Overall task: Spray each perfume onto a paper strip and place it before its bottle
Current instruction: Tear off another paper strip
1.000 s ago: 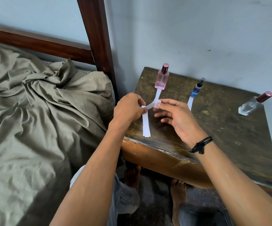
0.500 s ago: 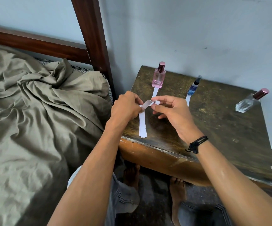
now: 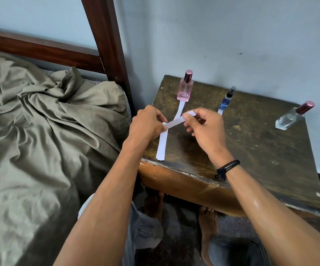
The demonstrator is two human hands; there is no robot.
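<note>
Pinching a strip point(image 3: 174, 122) by its ends, left hand point(image 3: 145, 125) and right hand point(image 3: 207, 131) hold it just above the table point(image 3: 251, 150), the left also gripping the stack point(image 3: 161, 146) near the front edge. Behind stand pink bottle point(image 3: 185, 89), blue bottle point(image 3: 225, 101), clear bottle point(image 3: 291, 120).

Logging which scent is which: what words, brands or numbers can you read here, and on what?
Pink bottle: faint pale lettering on its front, too blurred to read.
Blue bottle: patterned label, no legible text.
Clear bottle: no text visible.
Paper strip being held: blank on the side shown.
</note>
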